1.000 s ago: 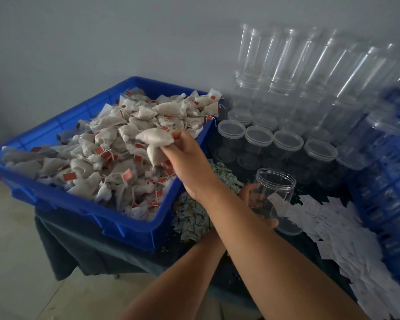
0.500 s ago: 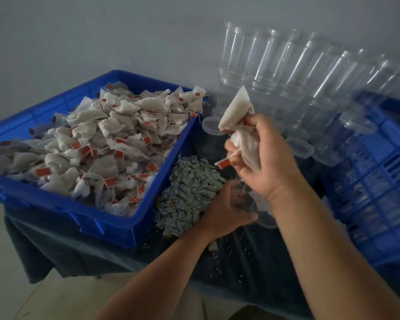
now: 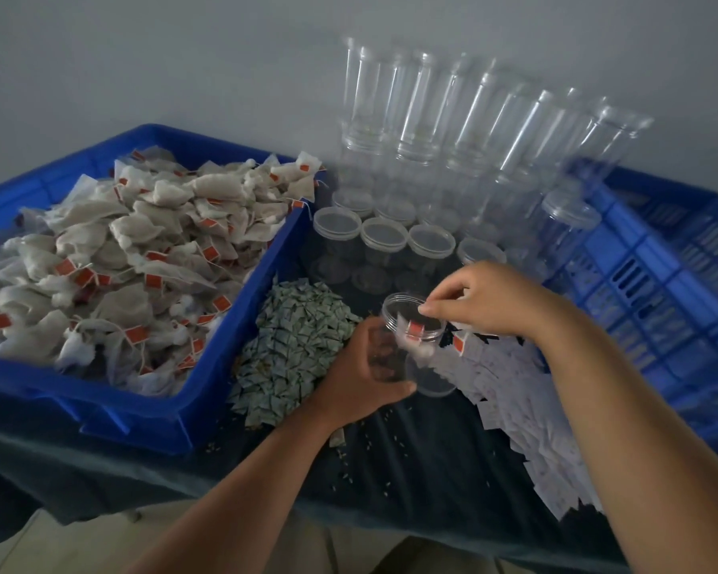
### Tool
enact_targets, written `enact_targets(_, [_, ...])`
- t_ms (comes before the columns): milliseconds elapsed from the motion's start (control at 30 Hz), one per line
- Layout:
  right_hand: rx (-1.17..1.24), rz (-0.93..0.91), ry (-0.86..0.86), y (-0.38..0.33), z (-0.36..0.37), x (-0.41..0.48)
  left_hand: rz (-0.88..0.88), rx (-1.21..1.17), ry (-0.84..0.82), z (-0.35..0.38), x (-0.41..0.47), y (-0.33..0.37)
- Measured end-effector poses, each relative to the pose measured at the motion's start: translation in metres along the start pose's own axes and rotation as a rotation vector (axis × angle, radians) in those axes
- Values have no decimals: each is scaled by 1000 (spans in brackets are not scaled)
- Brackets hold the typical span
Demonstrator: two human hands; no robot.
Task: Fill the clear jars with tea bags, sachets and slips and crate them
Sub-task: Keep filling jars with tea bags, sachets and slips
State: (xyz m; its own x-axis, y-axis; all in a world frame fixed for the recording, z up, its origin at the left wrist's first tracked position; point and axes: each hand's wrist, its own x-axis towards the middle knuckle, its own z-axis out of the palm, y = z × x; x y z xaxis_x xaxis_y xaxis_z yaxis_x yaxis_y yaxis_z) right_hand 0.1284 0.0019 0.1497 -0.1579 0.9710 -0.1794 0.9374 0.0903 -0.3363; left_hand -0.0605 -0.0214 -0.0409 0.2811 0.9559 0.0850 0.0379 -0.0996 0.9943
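No text, brand or number can be read: the orange tags [image 3: 154, 280] on the tea bags look blank, and the print on the sachets [image 3: 295, 345] is blurred.

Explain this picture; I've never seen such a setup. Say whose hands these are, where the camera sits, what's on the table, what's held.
No machine here: a person's bare hands, filmed from a camera on their head looking down. The left hand grips an open clear jar with tea bags inside. The right hand hovers at its mouth; whether it pinches anything is unclear. On the dark cloth: a blue tray of tea bags, a pile of sachets, white slips, lidded jars, and a blue crate.
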Motion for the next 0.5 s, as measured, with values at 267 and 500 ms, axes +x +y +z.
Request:
enact_targets(267, [660,-123,304,7,-5,2,36,48,24,0,1,2])
enact_targets(500, [48,-143,62,-5,23,1,37,34,20,0,3,0])
